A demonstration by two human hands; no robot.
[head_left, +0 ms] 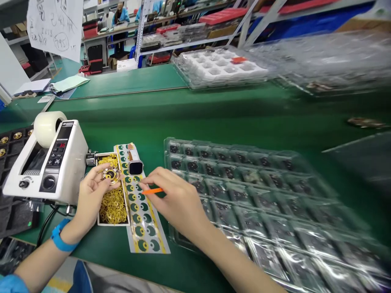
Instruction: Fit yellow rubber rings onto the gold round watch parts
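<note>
My left hand [95,183], with a blue band at the wrist, pinches a round gold-and-black part [111,175] by its edge. Beneath it lies an open white box [113,207] filled with yellow rings. In my right hand [175,195] is a thin tool with an orange handle [152,191]. The fingertips are over a white sheet of ring-shaped stickers [148,232], some peeled away to show green; whether the tool's tip touches the sheet is hidden. A smartwatch [135,167] rests on the sheet's upper part.
A white tape dispenser [65,162] stands at left, beside a black tray [15,142] of gold parts. Clear plastic trays [238,191] holding small dark parts cover the right side. More clear trays [220,67] sit on the raised ledge.
</note>
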